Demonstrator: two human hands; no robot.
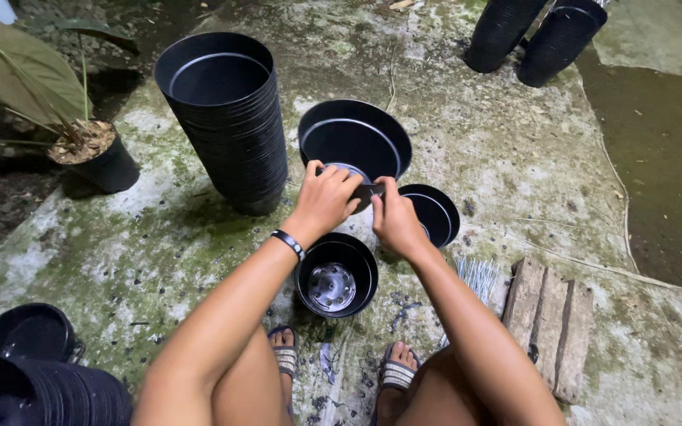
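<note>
At the nine o'clock edge stands a potted plant (92,154) with broad leaves, and at seven o'clock a nested pile of black pots (37,390) lies on its side. Toward eleven o'clock a tall stack of black plastic pots (226,118) stands upright on the mossy concrete floor (515,158).

The left hand (327,199) sits just above centre, fingers curled and pressed onto the near rim of the tilted pot (354,142), its mouth turned toward the camera. The thumb side is hidden, so how fully the rim is pinched cannot be told. The right hand (395,219), just beside it, has its fingers closed on the same rim section, where a small dark piece sits between the two hands (what it is cannot be made out).

By its look the pot is thin moulded plastic: judged light, somewhat flexible at the wall, stiffer at the rolled rim, which is the sound place to grip.

At six o'clock an upright pot (335,276) shows its perforated base; at three o'clock of the hands lies a smaller pot (434,211). Further right rests a wooden block (550,323), and at one o'clock two more stacks (534,35) lean.
</note>
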